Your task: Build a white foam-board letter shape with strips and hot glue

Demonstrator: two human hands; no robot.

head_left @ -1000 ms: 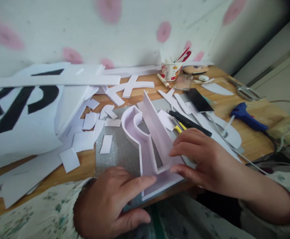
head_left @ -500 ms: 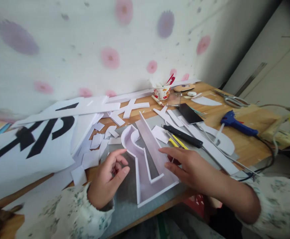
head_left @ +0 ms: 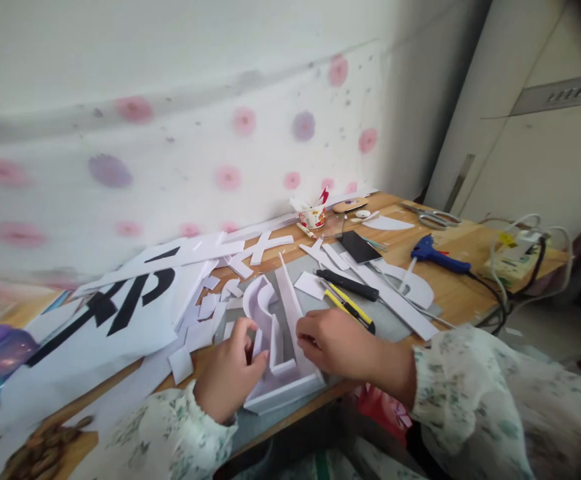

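A hollow white shape (head_left: pixel 278 399) with upright strip walls, like foam board, lies near the table's front edge. It has a curved channel at the far left and a long straight arm at the right. My left hand (head_left: pixel 233 370) is at its left wall, thumb and curved fingers apart. My right hand (head_left: pixel 338 343) has its fingers closed at the right wall, their tips partly hidden. Just beyond the right hand lie a yellow utility knife (head_left: pixel 348 308) and a black knife-like tool (head_left: pixel 348 285).
White offcuts (head_left: pixel 208 307) lie left of the shape, beside a sheet with black lettering (head_left: pixel 133 300). A blue glue gun (head_left: pixel 438 257), scissors (head_left: pixel 433 217), a paper cup (head_left: pixel 312 216) and a power strip with cables (head_left: pixel 513 257) stand to the right and back. A grey mat (head_left: pixel 395 325) lies underneath.
The view has tilted up, showing more wall. My right hand's fingers, stretched out before, have curled in at the right wall. My left hand has come closer to the shape's left wall.
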